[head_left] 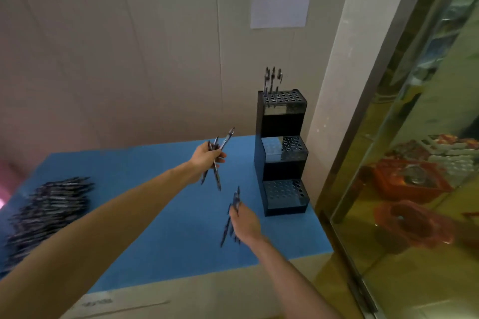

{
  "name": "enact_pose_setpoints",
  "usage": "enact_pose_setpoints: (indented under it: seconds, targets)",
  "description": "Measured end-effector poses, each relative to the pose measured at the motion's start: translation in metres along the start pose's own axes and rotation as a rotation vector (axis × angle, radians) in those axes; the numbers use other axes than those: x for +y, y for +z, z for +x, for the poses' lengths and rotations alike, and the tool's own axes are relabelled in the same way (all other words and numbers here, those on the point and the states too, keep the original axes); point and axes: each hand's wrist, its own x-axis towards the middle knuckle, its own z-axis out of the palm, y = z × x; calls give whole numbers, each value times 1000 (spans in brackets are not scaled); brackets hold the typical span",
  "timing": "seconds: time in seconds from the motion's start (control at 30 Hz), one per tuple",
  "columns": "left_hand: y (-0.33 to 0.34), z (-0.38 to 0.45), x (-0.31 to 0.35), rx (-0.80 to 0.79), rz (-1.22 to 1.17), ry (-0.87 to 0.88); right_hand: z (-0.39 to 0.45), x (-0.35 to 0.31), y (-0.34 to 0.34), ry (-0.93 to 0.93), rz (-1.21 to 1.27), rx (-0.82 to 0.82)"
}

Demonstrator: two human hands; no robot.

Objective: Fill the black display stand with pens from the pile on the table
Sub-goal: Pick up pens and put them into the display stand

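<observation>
A black three-tier display stand (pixel 281 163) stands at the right end of the blue table. Three pens (pixel 272 80) stick up from the left of its top tier; the lower tiers show bare holes. A large pile of dark pens (pixel 44 212) lies at the table's left edge. My left hand (pixel 207 156) grips a small bunch of pens (pixel 216 163) left of the stand's middle tier. My right hand (pixel 245 223) holds a few pens (pixel 232 215) lower down, just left of the bottom tier.
The blue table top (pixel 160 215) ends at a cardboard-coloured front edge. A paper sign (pixel 281 1) hangs on the beige wall above the stand. A glass door with a metal frame (pixel 363 189) runs along the right.
</observation>
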Motion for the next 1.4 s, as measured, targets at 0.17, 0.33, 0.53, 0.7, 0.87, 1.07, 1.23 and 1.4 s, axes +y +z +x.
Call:
enact_pose_setpoints:
  seconds: [0.17, 0.33, 0.53, 0.7, 0.87, 1.07, 1.23, 1.4]
  targets:
    - [34, 31, 18, -6, -24, 48, 27, -6, -86, -72, 30, 271]
    - [64, 49, 43, -62, -113, 80, 50, -7, -148, -48, 175, 448]
    - [96, 53, 61, -119, -328, 68, 62, -12, -213, -124, 411, 546]
    - [121, 54, 58, -26, -238, 143, 77, -10, -253, -215, 332, 562]
    - [144, 56, 58, 67, -87, 198, 93, 1, -269, -313, 271, 531]
    - [168, 60, 60, 182, -42, 213, 120, 14, -279, -388, 324, 458]
    - [178, 62, 65, 230, -64, 203, 128, 17, -286, -519, 196, 402]
    - [178, 59, 71, 211, -41, 191, 132, 18, -298, -544, 142, 384]
